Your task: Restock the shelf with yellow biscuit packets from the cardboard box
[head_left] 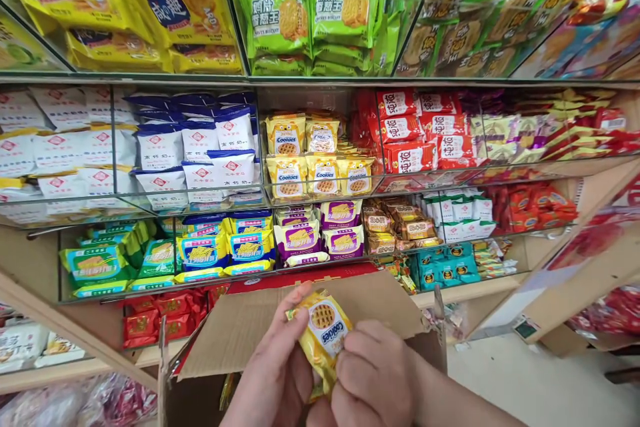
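Both hands close on one small yellow cookie packet (323, 337) just above an open cardboard box (260, 327) in a snack aisle. The left hand (277, 373) pinches the packet's left edge between thumb and fingers, while the right hand (373, 373) clamps its lower right corner. The packet is held tilted, its printed waffle-biscuit face toward the camera.

Behind the box rises a glass-fronted shelf unit (320, 80) packed with biscuits. Directly above the box, in the middle tier, a bin of matching yellow cookie packets (320, 160) sits between the white-and-blue packets (200, 147) on its left and the red packets (415, 127) on its right. Just above the box flap lie the purple packets (320, 230), with blue-and-yellow packs (225, 247) to their left. Green biscuit bags (310, 7) fill the top tier.

By the look of it, this is the handling stage of restocking: a single packet is out of the box, gripped in both hands, and not yet on any shelf. A fair guess is that the next move calls for one hand to let go, then a lift up and forward over the glass lip into the matching bin, set down without toppling the packets already stacked there.
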`<act>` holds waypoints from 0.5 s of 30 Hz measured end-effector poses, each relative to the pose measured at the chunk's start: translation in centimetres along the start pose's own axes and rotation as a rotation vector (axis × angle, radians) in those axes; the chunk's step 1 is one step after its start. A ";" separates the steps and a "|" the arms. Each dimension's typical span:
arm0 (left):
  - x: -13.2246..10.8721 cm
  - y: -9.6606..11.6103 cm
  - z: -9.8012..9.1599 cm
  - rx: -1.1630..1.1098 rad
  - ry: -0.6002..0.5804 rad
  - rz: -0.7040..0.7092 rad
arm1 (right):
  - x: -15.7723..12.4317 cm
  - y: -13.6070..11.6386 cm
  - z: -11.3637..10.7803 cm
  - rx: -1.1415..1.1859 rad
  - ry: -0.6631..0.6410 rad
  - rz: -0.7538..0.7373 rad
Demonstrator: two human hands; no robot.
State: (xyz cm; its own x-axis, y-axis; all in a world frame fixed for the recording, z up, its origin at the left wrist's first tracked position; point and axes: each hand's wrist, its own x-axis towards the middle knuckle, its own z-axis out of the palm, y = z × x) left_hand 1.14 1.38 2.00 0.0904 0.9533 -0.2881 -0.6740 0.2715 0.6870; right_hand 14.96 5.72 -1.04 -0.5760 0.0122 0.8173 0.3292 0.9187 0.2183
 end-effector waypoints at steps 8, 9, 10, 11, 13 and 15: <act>0.7 0.0 -0.6 -0.156 0.007 0.098 | -0.8 -0.4 -0.3 0.463 0.127 0.843; 0.9 -0.1 -0.7 -0.139 0.013 0.123 | -0.7 -0.5 -0.1 0.637 0.122 1.024; 1.1 -0.2 -0.9 -0.124 0.021 0.148 | -0.5 -0.7 0.3 0.857 0.109 1.184; 1.4 -0.5 -1.1 -0.110 0.027 0.172 | -0.4 -0.9 0.8 1.098 0.090 1.317; 2.2 -1.0 -1.6 -0.081 0.025 0.213 | -0.1 -1.3 1.6 1.508 0.050 1.482; 2.9 -1.4 -2.4 -0.021 0.033 0.270 | 0.4 -1.1 1.7 1.653 0.062 1.520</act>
State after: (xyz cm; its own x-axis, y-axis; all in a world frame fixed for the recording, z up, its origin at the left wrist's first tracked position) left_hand 0.56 3.48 -1.41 -0.1184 0.9859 -0.1182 -0.6855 0.0049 0.7280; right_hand 13.04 5.36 -1.86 -0.5511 0.8297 -0.0892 -0.3728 -0.3404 -0.8632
